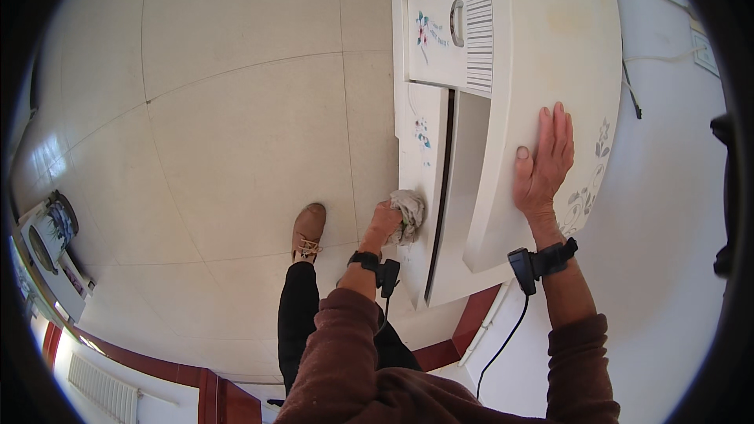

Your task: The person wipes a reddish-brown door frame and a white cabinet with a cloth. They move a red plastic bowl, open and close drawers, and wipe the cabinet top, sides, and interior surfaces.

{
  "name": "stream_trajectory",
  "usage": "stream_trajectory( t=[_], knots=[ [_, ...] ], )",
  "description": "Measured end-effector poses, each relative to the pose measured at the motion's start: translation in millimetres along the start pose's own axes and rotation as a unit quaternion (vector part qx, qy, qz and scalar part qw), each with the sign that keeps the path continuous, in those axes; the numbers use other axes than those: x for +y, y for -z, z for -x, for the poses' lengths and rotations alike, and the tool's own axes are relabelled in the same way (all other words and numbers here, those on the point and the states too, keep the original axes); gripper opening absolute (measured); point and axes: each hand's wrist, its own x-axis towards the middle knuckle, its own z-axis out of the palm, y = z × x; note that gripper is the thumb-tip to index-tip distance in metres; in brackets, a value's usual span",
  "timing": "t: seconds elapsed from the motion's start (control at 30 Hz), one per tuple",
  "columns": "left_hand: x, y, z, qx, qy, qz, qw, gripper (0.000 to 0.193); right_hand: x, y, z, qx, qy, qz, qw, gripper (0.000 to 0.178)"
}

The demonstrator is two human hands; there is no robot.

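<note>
A crumpled grey-beige cloth [408,216] is bunched in my left hand [382,222], whose fingers close round it. The cloth presses against the lower front of a white cabinet [420,180] painted with blue and pink flowers. My right hand [550,155] lies flat on the cabinet's white top [550,39], fingers stretched out and thumb apart. Grey flower patterns run along the top beside that hand. Further off, a drawer front [437,31] carries a curved metal handle [456,23].
Beige floor tiles [243,133] spread to the left, with my brown shoe [309,224] on them. Cables [660,59] and a wall socket [704,53] are at the right wall. A white radiator [102,389] stands at the lower left. A dark red baseboard [475,318] runs behind the cabinet's near end.
</note>
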Motion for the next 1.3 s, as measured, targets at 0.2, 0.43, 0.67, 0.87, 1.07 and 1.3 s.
stream_trajectory(
  t=[0.2,0.43,0.67,0.87,1.07,1.3],
  knots=[
    [6.0,41.3,23.7,0.022,0.015,-0.006,1.000,0.028,-1.0,0.2,0.8,0.004,-0.006,-0.003,1.000,0.056],
    [14.0,75.6,41.9,0.051,0.018,-0.011,0.998,0.024,-0.2,-0.2,1.7,0.006,-0.016,-0.013,1.000,0.057],
    [38.2,112.0,72.4,0.102,0.005,-0.024,0.995,0.020,-0.4,0.5,1.4,0.016,-0.018,-0.016,1.000,0.056],
    [131.6,86.5,113.0,0.194,-0.052,-0.044,0.979,0.018,0.5,-1.3,2.6,0.020,-0.032,-0.006,0.999,0.056],
    [257.0,17.5,79.0,0.269,-0.223,-0.261,0.900,0.053,0.7,-2.2,3.2,0.021,-0.052,-0.001,0.998,0.057],
    [224.1,-3.6,81.7,0.367,-0.145,-0.403,0.826,0.065,0.4,-3.6,4.4,0.023,-0.057,0.005,0.998,0.058]
  ],
)
